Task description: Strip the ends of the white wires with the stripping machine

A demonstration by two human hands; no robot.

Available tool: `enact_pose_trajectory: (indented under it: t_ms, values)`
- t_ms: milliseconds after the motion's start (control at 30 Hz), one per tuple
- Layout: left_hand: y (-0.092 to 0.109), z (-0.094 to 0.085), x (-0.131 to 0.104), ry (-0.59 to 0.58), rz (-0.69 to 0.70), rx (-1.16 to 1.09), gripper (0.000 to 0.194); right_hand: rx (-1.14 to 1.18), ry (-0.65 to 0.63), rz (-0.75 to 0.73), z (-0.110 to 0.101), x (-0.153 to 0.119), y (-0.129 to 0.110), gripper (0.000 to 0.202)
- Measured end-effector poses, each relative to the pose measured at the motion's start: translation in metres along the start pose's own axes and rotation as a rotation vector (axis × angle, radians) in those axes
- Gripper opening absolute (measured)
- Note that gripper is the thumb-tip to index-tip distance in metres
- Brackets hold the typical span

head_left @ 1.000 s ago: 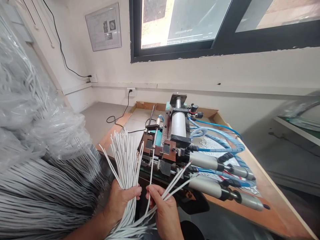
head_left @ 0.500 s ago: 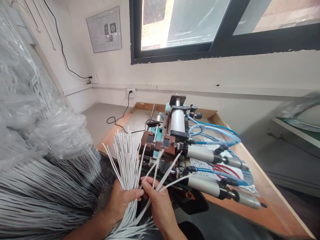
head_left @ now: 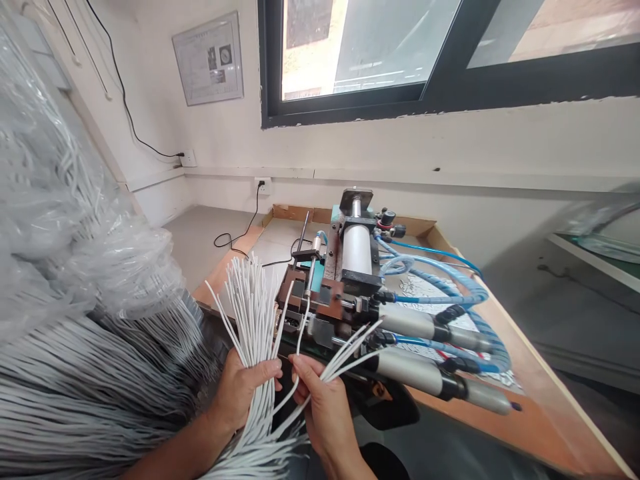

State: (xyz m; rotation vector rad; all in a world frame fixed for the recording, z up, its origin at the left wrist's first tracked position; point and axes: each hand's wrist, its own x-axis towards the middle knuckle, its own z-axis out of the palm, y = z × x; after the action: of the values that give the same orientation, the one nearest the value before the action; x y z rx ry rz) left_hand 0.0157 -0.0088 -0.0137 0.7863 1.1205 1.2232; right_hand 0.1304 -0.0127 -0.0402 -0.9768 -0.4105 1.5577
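Note:
My left hand (head_left: pixel 247 390) is closed round a thick bundle of white cables (head_left: pixel 254 320), their ends fanned out upward. Just to its right, my right hand (head_left: pixel 320 393) pinches a single white cable (head_left: pixel 303 327) between thumb and fingertips. That cable's upper end reaches the brown jaws of the pneumatic machine (head_left: pixel 330 297); whether the jaws grip it I cannot tell. Several more white cables (head_left: pixel 353 350) lie across the same hand behind the thumb, pointing up to the right. Below the hands the cables run down together out of view.
Large stacks of grey-white cables (head_left: pixel 90 393), partly wrapped in clear plastic (head_left: pixel 100 253), fill the left side. The machine sits on a wood-edged bench (head_left: pixel 540 413), with blue air hoses (head_left: pixel 470 293) and silver cylinders (head_left: pixel 425 373) to the right. Small white scraps (head_left: pixel 417 287) lie behind them.
My right hand has moved slightly right, and a single cable now stands up to the machine's jaws. The other cables in that hand lean further right. The machine's jaws and cylinders have shifted slightly.

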Motion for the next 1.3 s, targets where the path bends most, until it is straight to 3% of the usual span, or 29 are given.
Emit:
enact_pose_trajectory:
  t_ms: [267, 433, 567, 1033, 1300]
  values:
    - [-0.002, 0.001, -0.004, -0.053, 0.05, 0.011, 0.013, -0.032, -0.144, 0.08, 0.012, -0.002, -0.007, 0.032]
    - [-0.004, -0.001, -0.006, -0.059, 0.069, -0.011, 0.019, -0.055, -0.023, -0.099, 0.008, -0.003, 0.001, 0.028]
    - [0.0, -0.001, -0.004, -0.004, 0.05, 0.004, 0.016, -0.091, 0.017, -0.141, 0.001, -0.001, 0.005, 0.025]
    - [0.006, 0.002, 0.0, 0.044, 0.045, 0.022, 0.017, -0.168, 0.03, -0.135, -0.001, 0.001, 0.0, 0.022]
    - [0.004, -0.001, 0.0, 0.037, 0.039, 0.014, 0.017, -0.16, -0.024, -0.151, -0.005, 0.003, 0.005, 0.022]
